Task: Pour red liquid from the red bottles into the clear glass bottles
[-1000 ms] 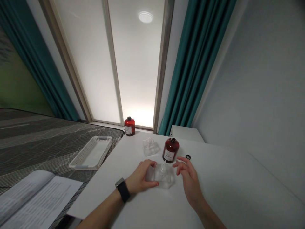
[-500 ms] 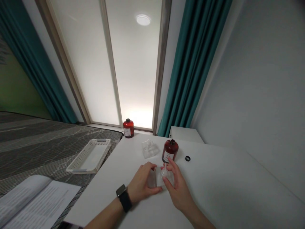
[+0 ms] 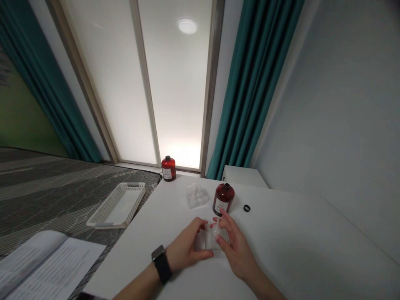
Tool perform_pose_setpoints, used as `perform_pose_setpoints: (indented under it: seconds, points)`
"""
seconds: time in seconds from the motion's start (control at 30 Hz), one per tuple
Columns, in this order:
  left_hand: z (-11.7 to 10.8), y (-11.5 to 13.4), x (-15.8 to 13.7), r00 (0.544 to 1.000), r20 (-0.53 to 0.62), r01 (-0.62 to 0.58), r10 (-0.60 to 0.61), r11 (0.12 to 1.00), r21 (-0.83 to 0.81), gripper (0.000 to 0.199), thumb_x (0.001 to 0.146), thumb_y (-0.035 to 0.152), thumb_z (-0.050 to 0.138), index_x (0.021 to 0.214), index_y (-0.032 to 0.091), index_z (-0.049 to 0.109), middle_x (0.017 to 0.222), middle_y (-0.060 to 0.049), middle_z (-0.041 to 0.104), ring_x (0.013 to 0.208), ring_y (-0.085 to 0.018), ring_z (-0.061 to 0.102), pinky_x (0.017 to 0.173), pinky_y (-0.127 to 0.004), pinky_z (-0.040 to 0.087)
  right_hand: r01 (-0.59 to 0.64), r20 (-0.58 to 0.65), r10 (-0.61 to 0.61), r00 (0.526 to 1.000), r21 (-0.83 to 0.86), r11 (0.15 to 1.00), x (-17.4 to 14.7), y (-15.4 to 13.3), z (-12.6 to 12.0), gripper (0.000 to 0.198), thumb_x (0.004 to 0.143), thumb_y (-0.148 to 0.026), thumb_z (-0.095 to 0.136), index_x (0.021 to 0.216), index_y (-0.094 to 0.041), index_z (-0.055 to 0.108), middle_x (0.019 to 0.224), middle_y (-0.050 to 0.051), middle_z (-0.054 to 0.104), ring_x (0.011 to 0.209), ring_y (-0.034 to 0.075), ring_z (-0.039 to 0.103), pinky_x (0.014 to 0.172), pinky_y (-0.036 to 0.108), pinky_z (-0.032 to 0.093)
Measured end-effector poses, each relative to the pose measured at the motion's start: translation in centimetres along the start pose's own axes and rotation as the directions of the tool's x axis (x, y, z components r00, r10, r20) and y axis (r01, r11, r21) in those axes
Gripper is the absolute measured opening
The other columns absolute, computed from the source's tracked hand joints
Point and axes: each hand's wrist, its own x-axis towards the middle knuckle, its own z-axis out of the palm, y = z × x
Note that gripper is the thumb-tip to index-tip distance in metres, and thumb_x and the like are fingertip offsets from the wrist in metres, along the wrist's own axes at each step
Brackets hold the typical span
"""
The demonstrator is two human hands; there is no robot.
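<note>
My left hand (image 3: 186, 246), with a black watch on its wrist, is closed round the left side of a clear square bottle (image 3: 209, 241) on the white table. The fingers of my right hand (image 3: 236, 251) grip the whitish pump head (image 3: 216, 230) at that bottle's top. Just beyond my right fingertips stands a dark red-brown bottle (image 3: 222, 204) with a white label. To its left is another clear bottle (image 3: 196, 199) with a pump top. A small black ring-shaped cap (image 3: 246, 208) lies to the right. My fingers partly hide the held bottle.
A second red-brown bottle (image 3: 168, 168) with a black cap stands at the far table edge. Left of the white table (image 3: 300, 241), on a dark patterned surface, are a white plastic basket (image 3: 103, 216) and an open book (image 3: 78, 258). A white cabinet (image 3: 243, 176) stands beyond the table.
Both hands and the clear bottle have shifted very slightly in view. My right fingers have stayed on the pump head, and the other things appear unmoved.
</note>
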Motion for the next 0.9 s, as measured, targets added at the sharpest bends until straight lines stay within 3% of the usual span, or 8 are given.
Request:
perform_pose_setpoints:
  seconds: [0.17,0.4,0.47,0.53,0.57,0.7,0.8,0.9]
  points:
    - [0.7,0.2,0.1,0.999,-0.038,0.014,-0.014,1.0,0.009,0.055,0.074,0.02,0.074,0.123,0.02,0.048,0.121,-0.009,0.058,0.11,-0.026,0.055,0.098,-0.04,0.045,0.013,-0.062,-0.019,0.998,-0.09,0.996,0.4,0.4,0.2,0.063,0.091,-0.039,0.06,0.148,-0.027,0.038,0.119,0.008,0.065,0.122,0.025,0.057,0.113,0.045,0.036]
    - [1.4,0.4,0.7,0.998,-0.039,0.047,-0.047,0.999,-0.001,0.057,0.074,0.018,0.075,0.123,0.022,0.047,0.122,-0.009,0.059,0.111,-0.026,0.056,0.1,-0.043,0.045,0.014,0.074,-0.007,0.997,-0.09,0.996,0.3,-0.9,-2.7,0.055,0.088,-0.029,0.062,0.141,-0.027,0.046,0.131,0.01,0.062,0.128,0.026,0.053,0.112,0.047,0.037]
    - [1.8,0.7,1.1,0.997,-0.026,0.067,-0.066,0.997,0.032,0.056,0.076,0.02,0.076,0.124,0.022,0.047,0.122,-0.009,0.059,0.112,-0.028,0.056,0.101,-0.045,0.045,0.06,-0.02,-0.062,0.998,-0.099,0.993,0.3,-0.8,-4.3,0.044,0.089,-0.028,0.056,0.133,-0.026,0.051,0.128,0.01,0.061,0.118,0.026,0.059,0.104,0.046,0.045]
    - [2.2,1.1,1.3,0.997,-0.017,0.073,-0.071,0.993,0.097,0.056,0.075,0.022,0.078,0.124,0.021,0.049,0.123,-0.011,0.059,0.115,-0.031,0.055,0.102,-0.049,0.043,0.079,-0.249,-0.127,0.96,-0.193,0.978,0.8,-0.1,-6.1,0.031,0.093,-0.027,0.043,0.122,-0.025,0.052,0.105,0.008,0.063,0.089,0.022,0.066,0.085,0.041,0.054]
    - [2.3,1.4,1.5,0.998,-0.023,0.065,-0.062,0.989,0.136,0.06,0.073,0.025,0.08,0.125,0.021,0.049,0.125,-0.012,0.058,0.117,-0.033,0.053,0.104,-0.052,0.041,0.038,-0.338,-0.141,0.931,-0.294,0.955,1.3,0.3,-7.1,0.028,0.094,-0.026,0.038,0.118,-0.023,0.051,0.095,0.005,0.06,0.078,0.02,0.064,0.077,0.038,0.055]
    - [1.9,2.4,2.3,0.988,-0.127,-0.058,0.086,0.977,0.207,0.089,0.072,0.04,0.082,0.143,0.024,0.031,0.145,-0.018,0.041,0.134,-0.041,0.038,0.11,-0.06,0.033,-0.092,-0.325,-0.13,0.937,-0.587,0.804,4.0,2.0,-10.8,0.024,0.085,-0.024,0.048,0.108,-0.02,0.056,0.096,0.007,0.055,0.076,0.022,0.059,0.073,0.039,0.052]
    - [1.0,2.7,3.9,0.954,-0.245,-0.142,0.173,0.98,0.14,0.073,0.092,0.036,0.059,0.149,0.028,0.015,0.151,-0.015,0.032,0.138,-0.035,0.036,0.109,-0.055,0.038,-0.12,-0.279,-0.107,0.954,-0.685,0.719,5.7,2.9,-12.3,0.037,0.079,-0.023,0.059,0.116,-0.021,0.058,0.107,0.009,0.054,0.093,0.025,0.059,0.088,0.042,0.049]
    - [0.9,1.9,6.6,0.923,-0.342,-0.128,0.177,0.978,0.162,0.069,0.089,0.03,0.06,0.147,0.027,0.022,0.147,-0.013,0.036,0.135,-0.033,0.041,0.107,-0.054,0.04,-0.169,-0.25,-0.037,0.968,-0.75,0.64,7.0,3.5,-12.6,0.05,0.075,-0.022,0.066,0.124,-0.019,0.056,0.111,0.011,0.056,0.1,0.028,0.06,0.093,0.041,0.046]
